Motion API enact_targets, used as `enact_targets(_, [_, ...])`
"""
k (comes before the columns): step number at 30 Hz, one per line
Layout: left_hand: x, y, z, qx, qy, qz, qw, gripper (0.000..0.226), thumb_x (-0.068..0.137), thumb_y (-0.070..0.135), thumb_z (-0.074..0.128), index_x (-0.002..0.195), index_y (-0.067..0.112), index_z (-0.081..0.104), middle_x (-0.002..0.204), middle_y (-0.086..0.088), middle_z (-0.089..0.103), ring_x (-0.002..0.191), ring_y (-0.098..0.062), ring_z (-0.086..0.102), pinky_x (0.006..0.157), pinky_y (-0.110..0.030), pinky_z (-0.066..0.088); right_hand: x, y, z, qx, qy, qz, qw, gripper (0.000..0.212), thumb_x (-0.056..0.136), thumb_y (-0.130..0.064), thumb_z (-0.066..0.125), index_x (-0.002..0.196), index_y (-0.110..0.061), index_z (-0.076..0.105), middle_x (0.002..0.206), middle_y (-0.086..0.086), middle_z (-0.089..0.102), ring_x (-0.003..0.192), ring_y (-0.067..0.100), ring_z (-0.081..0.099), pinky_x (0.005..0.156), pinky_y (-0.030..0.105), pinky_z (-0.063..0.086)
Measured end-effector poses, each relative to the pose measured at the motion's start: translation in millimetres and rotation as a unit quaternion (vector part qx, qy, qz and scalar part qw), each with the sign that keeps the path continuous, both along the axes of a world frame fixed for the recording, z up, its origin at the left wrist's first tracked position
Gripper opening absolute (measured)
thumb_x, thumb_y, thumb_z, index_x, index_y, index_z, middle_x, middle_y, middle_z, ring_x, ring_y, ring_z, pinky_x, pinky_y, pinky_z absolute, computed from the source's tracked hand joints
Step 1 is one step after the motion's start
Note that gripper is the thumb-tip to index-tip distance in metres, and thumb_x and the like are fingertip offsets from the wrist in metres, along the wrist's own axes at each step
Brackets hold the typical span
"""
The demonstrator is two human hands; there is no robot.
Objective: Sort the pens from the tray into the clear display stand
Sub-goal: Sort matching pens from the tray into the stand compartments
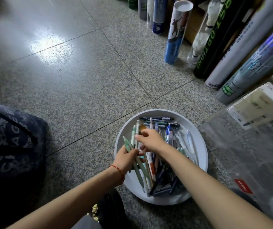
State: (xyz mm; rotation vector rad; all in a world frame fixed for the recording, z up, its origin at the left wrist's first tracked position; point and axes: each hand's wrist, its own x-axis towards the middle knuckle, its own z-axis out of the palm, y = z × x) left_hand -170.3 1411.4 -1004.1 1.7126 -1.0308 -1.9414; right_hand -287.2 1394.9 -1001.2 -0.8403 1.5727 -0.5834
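Grip | your left hand clutches green pens, right hand pinches pale pen | square tips before clear display stand

Red tag on clear stand: "deli", upside down | black tube: green capitals, "OPTI…" legible, rest uncertain | white tube: dark print along side, unreadable | dark bag: pale capitals, "AG" legible, remainder blurred | white box: small print, illegible | pens in tray: markings too small to read
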Motion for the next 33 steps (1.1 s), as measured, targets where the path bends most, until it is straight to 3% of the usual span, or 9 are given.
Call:
enact_targets(3, [-3.7, 8.0, -0.2, 0.022, 0.002, 0.002, 1.0, 0.016, 0.094, 0.001, 0.042, 0.087, 0.01, 0.053, 0.073, -0.004, 0.066, 0.054, -0.013, 0.067, 0.053, -0.029, 0.054, 0.6, 6.0, -7.4, 0.023, 0.055, 0.015, 0.998, 0.031, 0.093, -0.018, 0.054, 0.064, -0.013, 0.045, 0.064, 0.003, 0.049, 0.054, 0.018, 0.05, 0.055, 0.031, 0.049])
enact_targets(7, [11.5, 3.8, 0.9, 0.039, -0.028, 0.069, 0.996, 0.012, 0.093, -0.002, 0.042, 0.087, 0.007, 0.049, 0.077, -0.009, 0.061, 0.052, -0.013, 0.064, 0.05, -0.029, 0.053, 0.6, 3.4, -13.8, 0.031, 0.088, -0.053, 0.994, 0.03, 0.093, -0.018, 0.052, 0.065, -0.013, 0.046, 0.084, 0.017, 0.064, 0.065, 0.02, 0.052, 0.067, 0.036, 0.049])
enact_targets(9, [26.9, -1.7, -0.4, 0.021, -0.045, 0.105, 0.993, 0.012, 0.094, 0.0, 0.043, 0.087, 0.009, 0.048, 0.075, -0.008, 0.061, 0.046, -0.011, 0.062, 0.046, -0.027, 0.051, 4.1, 2.5, -14.5, 0.025, 0.149, 0.011, 0.989, 0.031, 0.092, -0.019, 0.052, 0.063, -0.014, 0.043, 0.072, 0.01, 0.055, 0.067, 0.022, 0.049, 0.059, 0.03, 0.041])
enact_targets(12, [46.1, -7.3, -3.3, -0.023, -0.087, 0.093, 0.992, 0.01, 0.094, 0.009, 0.049, 0.086, 0.012, 0.053, 0.07, -0.007, 0.06, 0.042, -0.01, 0.059, 0.052, -0.028, 0.05, 16.5, 2.8, -14.7, 0.022, 0.201, 0.094, 0.975, 0.017, 0.092, -0.022, 0.053, 0.089, -0.005, 0.057, 0.09, 0.01, 0.057, 0.088, 0.028, 0.056, 0.068, 0.028, 0.039])
enact_targets(17, [46.5, -8.1, 1.3, -0.047, -0.08, 0.045, 0.995, 0.012, 0.093, 0.012, 0.051, 0.082, 0.009, 0.054, 0.065, -0.006, 0.057, 0.04, -0.006, 0.058, 0.043, -0.02, 0.05, 25.9, -0.8, -10.8, 0.031, 0.261, 0.108, 0.959, 0.03, 0.093, -0.018, 0.051, 0.121, -0.006, 0.047, 0.121, 0.014, 0.054, 0.107, 0.031, 0.056, 0.086, 0.035, 0.046])
enact_targets(22, [25.6, -3.6, 27.0, -0.068, -0.02, -0.023, 0.997, 0.007, 0.091, 0.012, 0.054, 0.093, 0.01, 0.06, 0.066, -0.003, 0.062, 0.048, -0.008, 0.061, 0.049, -0.022, 0.053, 10.3, -2.1, 24.1, 0.02, -0.032, -0.007, 0.999, 0.022, 0.095, -0.015, 0.049, 0.11, -0.001, 0.056, 0.09, 0.012, 0.058, 0.057, 0.013, 0.051, 0.052, 0.021, 0.044])
enact_targets(26, [5.9, -11.4, 59.9, -0.109, 0.016, -0.057, 0.992, 0.01, 0.083, 0.008, 0.064, 0.083, 0.018, 0.064, 0.068, -0.006, 0.066, 0.051, -0.008, 0.063, 0.052, -0.022, 0.055, -17.5, 5.6, 51.9, -0.002, -0.122, -0.094, 0.988, 0.016, 0.093, -0.024, 0.055, 0.092, -0.009, 0.059, 0.084, 0.006, 0.061, 0.056, 0.009, 0.05, 0.046, 0.015, 0.041])
enact_targets(30, [-31.7, -22.1, 95.3, -0.164, 0.051, -0.108, 0.979, 0.009, 0.081, 0.001, 0.064, 0.083, 0.01, 0.065, 0.056, 0.002, 0.065, 0.044, -0.006, 0.059, 0.05, -0.021, 0.054, -54.2, 9.3, 95.7, -0.021, -0.233, -0.212, 0.949, 0.014, 0.091, -0.021, 0.056, 0.081, -0.01, 0.055, 0.069, 0.004, 0.063, 0.058, 0.014, 0.058, 0.055, 0.026, 0.05])
enact_targets(33, [-66.2, -33.4, 132.8, -0.219, 0.08, -0.143, 0.962, 0.01, 0.082, -0.001, 0.063, 0.078, 0.008, 0.063, 0.052, 0.004, 0.064, 0.043, -0.004, 0.058, 0.047, -0.019, 0.052, -83.6, 10.2, 145.6, -0.051, -0.209, -0.254, 0.943, 0.019, 0.09, -0.025, 0.058, 0.076, -0.012, 0.054, 0.066, 0.003, 0.059, 0.053, 0.011, 0.054, 0.047, 0.021, 0.048])
